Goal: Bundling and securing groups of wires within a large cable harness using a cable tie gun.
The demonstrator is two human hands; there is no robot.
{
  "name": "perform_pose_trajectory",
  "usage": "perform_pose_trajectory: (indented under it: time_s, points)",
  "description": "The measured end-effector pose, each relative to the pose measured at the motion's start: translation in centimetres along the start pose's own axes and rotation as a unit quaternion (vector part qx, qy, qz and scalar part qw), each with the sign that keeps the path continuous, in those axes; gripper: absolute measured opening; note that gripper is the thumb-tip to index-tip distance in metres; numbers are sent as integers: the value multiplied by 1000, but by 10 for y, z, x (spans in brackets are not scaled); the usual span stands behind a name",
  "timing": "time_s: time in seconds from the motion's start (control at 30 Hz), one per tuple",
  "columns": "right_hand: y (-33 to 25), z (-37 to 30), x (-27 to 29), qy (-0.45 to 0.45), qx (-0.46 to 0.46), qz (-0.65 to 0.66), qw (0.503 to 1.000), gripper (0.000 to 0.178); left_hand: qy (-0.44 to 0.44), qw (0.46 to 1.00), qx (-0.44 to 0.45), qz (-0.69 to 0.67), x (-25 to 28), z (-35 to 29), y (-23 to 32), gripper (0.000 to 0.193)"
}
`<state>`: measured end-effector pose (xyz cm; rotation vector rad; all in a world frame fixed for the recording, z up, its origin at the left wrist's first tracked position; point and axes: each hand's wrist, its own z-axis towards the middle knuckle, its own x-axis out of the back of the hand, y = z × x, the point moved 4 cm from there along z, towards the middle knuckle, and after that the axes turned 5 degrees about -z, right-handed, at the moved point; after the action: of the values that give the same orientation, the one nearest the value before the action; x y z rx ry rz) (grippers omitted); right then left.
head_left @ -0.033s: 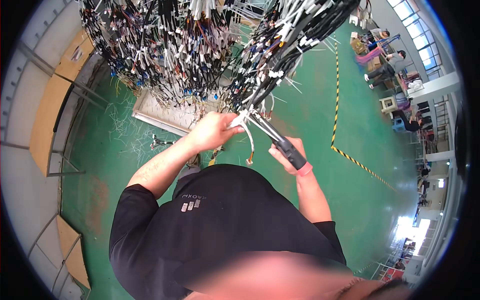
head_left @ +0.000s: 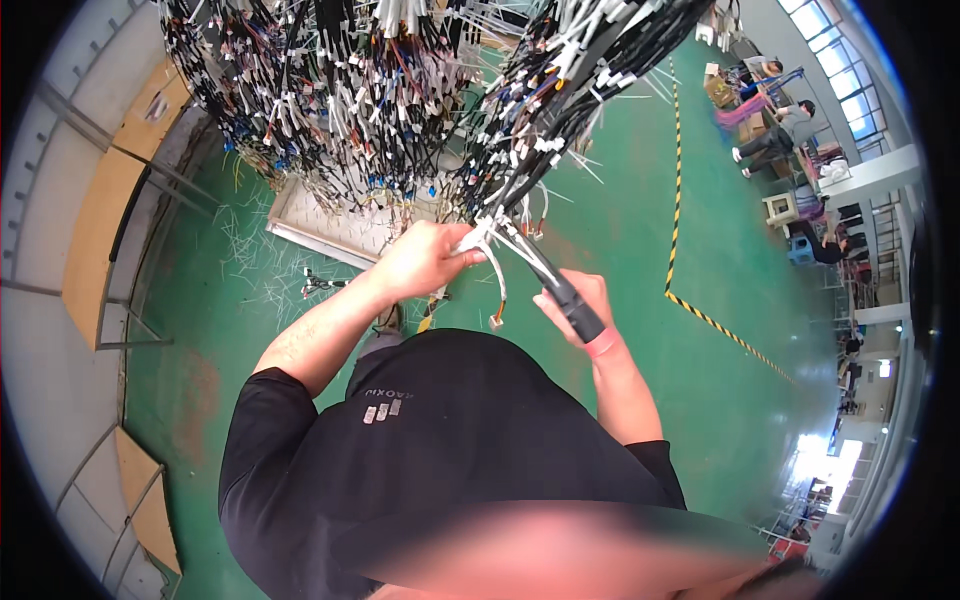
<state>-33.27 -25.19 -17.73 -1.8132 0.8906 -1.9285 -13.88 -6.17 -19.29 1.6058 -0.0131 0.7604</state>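
My left hand is closed round a white-wrapped part of a wire harness, where thin branches split off. One short grey branch hangs from it, ending in a small white connector with orange wires. In my right hand lies a black cylindrical hand tool with a pink end by the wrist. Its slim front part slants up to the harness beside my left fingers; the exact contact there is too small to tell. My right fingers are partly hidden behind the tool.
A dense mass of hanging wire harnesses fills the space ahead, above a pale tray. Cut cable-tie ends litter the green floor at left. Wooden-topped tables stand far left. Yellow-black floor tape and seated people are at right.
The rear of the black tool and my right hand have shifted slightly left. The small white connector has swung slightly left. My left hand keeps its grip in nearly the same place.
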Motion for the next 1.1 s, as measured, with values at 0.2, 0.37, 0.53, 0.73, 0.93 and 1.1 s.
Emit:
perform_pose_trajectory:
  time_s: [0.2, 0.37, 0.53, 0.73, 0.93, 1.1]
  points:
    - [27, -7, 10, 78, 110, 29, 990, 36, 98, 993, -12, 70, -11, -2, 7, 24]
    - [44, -24, 22, 26, 30, 168, 985, 41, 122, 966, -7, 228, -33, -3, 9, 24]
    - [19, -22, 48, 225, 232, -268, 908, 36, 124, 937, -5, 326, -36, -5, 25, 26]
    - [59, -16, 41, 29, 142, 1, 989, 43, 108, 934, -11, 341, -37, -4, 35, 24]
    - [46, -5, 56, -155, 66, 421, 891, 58, 96, 927, -5, 362, -36, -4, 29, 23]
    - [40, 5, 62, -115, 176, 229, 950, 48, 92, 931, 10, 353, -32, -6, 48, 23]
